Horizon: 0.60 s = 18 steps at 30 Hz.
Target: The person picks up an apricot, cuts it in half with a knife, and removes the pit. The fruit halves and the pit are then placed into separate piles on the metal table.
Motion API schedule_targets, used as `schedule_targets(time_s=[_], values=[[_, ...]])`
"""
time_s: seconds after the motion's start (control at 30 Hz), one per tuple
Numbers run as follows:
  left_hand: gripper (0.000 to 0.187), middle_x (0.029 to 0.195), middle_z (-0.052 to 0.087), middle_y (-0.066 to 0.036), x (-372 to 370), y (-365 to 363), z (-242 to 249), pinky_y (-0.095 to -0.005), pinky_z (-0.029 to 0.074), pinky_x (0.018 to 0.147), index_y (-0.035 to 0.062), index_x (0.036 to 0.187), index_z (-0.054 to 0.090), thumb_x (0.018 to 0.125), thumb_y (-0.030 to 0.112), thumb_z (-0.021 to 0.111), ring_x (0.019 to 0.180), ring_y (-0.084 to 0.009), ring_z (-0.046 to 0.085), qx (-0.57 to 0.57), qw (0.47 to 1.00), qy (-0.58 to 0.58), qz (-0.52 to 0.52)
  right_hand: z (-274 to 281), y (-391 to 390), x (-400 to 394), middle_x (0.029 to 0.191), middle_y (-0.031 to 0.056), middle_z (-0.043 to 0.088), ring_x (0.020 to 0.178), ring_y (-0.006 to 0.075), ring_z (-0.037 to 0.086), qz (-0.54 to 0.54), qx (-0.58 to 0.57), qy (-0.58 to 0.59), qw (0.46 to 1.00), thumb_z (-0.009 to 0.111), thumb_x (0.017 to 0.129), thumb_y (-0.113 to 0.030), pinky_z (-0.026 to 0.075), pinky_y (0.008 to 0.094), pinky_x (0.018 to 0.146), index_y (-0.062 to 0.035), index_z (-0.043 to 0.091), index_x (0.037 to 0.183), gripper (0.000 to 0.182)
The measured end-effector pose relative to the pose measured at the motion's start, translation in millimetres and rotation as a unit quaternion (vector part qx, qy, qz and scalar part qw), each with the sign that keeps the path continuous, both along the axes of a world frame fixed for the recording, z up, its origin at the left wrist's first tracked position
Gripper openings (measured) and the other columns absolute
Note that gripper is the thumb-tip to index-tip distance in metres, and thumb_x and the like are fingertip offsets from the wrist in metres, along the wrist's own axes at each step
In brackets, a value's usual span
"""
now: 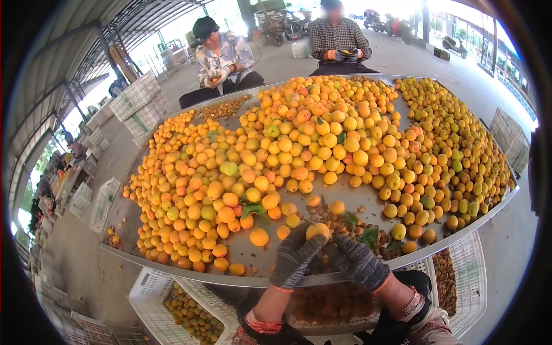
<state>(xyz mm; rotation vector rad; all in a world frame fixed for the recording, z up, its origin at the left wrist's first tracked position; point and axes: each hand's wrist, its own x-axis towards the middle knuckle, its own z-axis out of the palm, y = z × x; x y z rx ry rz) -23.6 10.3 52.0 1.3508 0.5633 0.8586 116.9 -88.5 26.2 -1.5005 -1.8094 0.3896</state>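
Note:
My left hand [296, 257], in a dark grey knit glove, grips an orange apricot [315, 230] above the near edge of the metal table [253, 279]. Close to its right, my right hand [357, 260] wears a matching glove. Its fingers are pinched together, and whatever they may hold is hidden. Just beyond both hands lies a scatter of brown apricot pits [333, 217] with a few green leaves [368, 236]. A large heap of apricots [253, 167] covers much of the tabletop.
Below the near edge stand a white crate with apricots [152, 287] and another crate [468, 276] holding brown pits. Across the table sit two people, one in a floral shirt [221, 60], one in a checked shirt [339, 37]. Stacked crates [138, 103] stand at left.

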Motion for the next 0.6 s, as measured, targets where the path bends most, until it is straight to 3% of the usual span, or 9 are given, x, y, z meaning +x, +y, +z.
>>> schedule_targets(time_s=[0.03, 0.07, 0.13, 0.23, 0.37, 0.4, 0.47, 0.57, 0.6], values=[[0.034, 0.091, 0.056, -0.004, -2, -1, 3, -0.0224, 0.041, 0.071, 0.0005, 0.108, 0.052, 0.085, 0.026, 0.055, 0.081, -0.0087, 0.049, -0.043, 0.999, 0.034, -0.002, 4, -1, 1, 0.109, 0.0107, 0.053, 0.099, 0.0170, 0.052, 0.003, 0.052, -0.142, 0.988, 0.043, 0.088, -0.003, 0.043, 0.0290, 0.088, 0.0007, 0.043, 0.118, 0.030], [0.032, 0.090, 0.056, -0.004, -3, -2, 5, -0.0218, 0.041, 0.070, 0.0003, 0.107, 0.053, 0.086, 0.024, 0.055, 0.081, -0.0082, 0.048, -0.085, 0.994, 0.067, -0.005, 3, 0, -3, 0.109, 0.0107, 0.053, 0.099, 0.0170, 0.052, 0.002, 0.051, -0.141, 0.989, 0.043, 0.088, -0.003, 0.043, 0.0290, 0.088, 0.0007, 0.043, 0.118, 0.030], [0.031, 0.091, 0.056, -0.005, 7, -10, -9, -0.0225, 0.041, 0.070, -0.0001, 0.107, 0.052, 0.086, 0.023, 0.054, 0.081, -0.0089, 0.048, -0.138, 0.990, -0.007, 0.028, 0, 5, -17, 0.099, 0.0196, 0.054, 0.085, 0.0325, 0.057, -0.046, 0.010, 0.157, 0.987, 0.050, 0.081, -0.006, 0.046, 0.0387, 0.069, -0.0011, 0.055, 0.102, 0.022], [0.034, 0.089, 0.056, -0.003, 11, -12, -23, -0.0224, 0.041, 0.066, 0.0004, 0.106, 0.052, 0.086, 0.027, 0.054, 0.078, -0.0084, 0.049, -0.166, 0.983, -0.038, 0.067, -2, 10, -37, 0.093, 0.0191, 0.057, 0.080, 0.0340, 0.058, -0.138, 0.028, 0.220, 0.965, 0.050, 0.084, -0.011, 0.046, 0.0390, 0.068, -0.0008, 0.051, 0.107, 0.026], [0.041, 0.087, 0.056, 0.000, 10, -6, -36, -0.0219, 0.042, 0.061, 0.0021, 0.105, 0.052, 0.085, 0.038, 0.052, 0.074, -0.0073, 0.050, -0.099, 0.994, 0.007, 0.051, 0, 4, -35, 0.088, 0.0192, 0.059, 0.076, 0.0348, 0.058, -0.143, 0.088, 0.154, 0.974, 0.051, 0.085, -0.015, 0.046, 0.0395, 0.067, -0.0004, 0.047, 0.110, 0.029], [0.041, 0.087, 0.056, 0.000, 7, -6, -31, -0.0219, 0.042, 0.061, 0.0021, 0.105, 0.052, 0.085, 0.038, 0.052, 0.074, -0.0073, 0.050, -0.099, 0.994, 0.007, 0.052, 15, 1, -33, 0.089, 0.0192, 0.058, 0.078, 0.0344, 0.058, -0.125, 0.024, 0.177, 0.976, 0.050, 0.085, -0.014, 0.046, 0.0395, 0.067, -0.0001, 0.048, 0.110, 0.029], [0.037, 0.100, 0.057, -0.007, 1, -6, -12, -0.0259, 0.041, 0.078, -0.0001, 0.111, 0.051, 0.086, 0.026, 0.054, 0.088, -0.0122, 0.050, -0.147, 0.989, 0.025, 0.009, 22, 0, -30, 0.089, 0.0192, 0.058, 0.079, 0.0340, 0.058, -0.104, -0.041, 0.197, 0.974, 0.049, 0.085, -0.014, 0.046, 0.0394, 0.067, 0.0002, 0.048, 0.109, 0.028], [0.036, 0.099, 0.057, -0.006, -1, -2, -3, -0.0241, 0.042, 0.076, 0.0002, 0.111, 0.051, 0.085, 0.025, 0.055, 0.087, -0.0104, 0.051, -0.153, 0.987, -0.008, -0.045, 9, -5, -16, 0.093, 0.0200, 0.057, 0.081, 0.0338, 0.058, -0.060, 0.000, 0.202, 0.977, 0.051, 0.083, -0.012, 0.047, 0.0393, 0.067, -0.0008, 0.050, 0.109, 0.028], [0.036, 0.099, 0.057, -0.006, -2, -2, -1, -0.0241, 0.042, 0.076, 0.0002, 0.111, 0.051, 0.085, 0.025, 0.055, 0.087, -0.0104, 0.051, -0.153, 0.987, -0.008, -0.047, 2, -7, -9, 0.100, 0.0155, 0.056, 0.090, 0.0256, 0.056, -0.033, -0.018, 0.127, 0.991, 0.047, 0.086, -0.010, 0.046, 0.0329, 0.075, -0.0005, 0.048, 0.112, 0.027]])
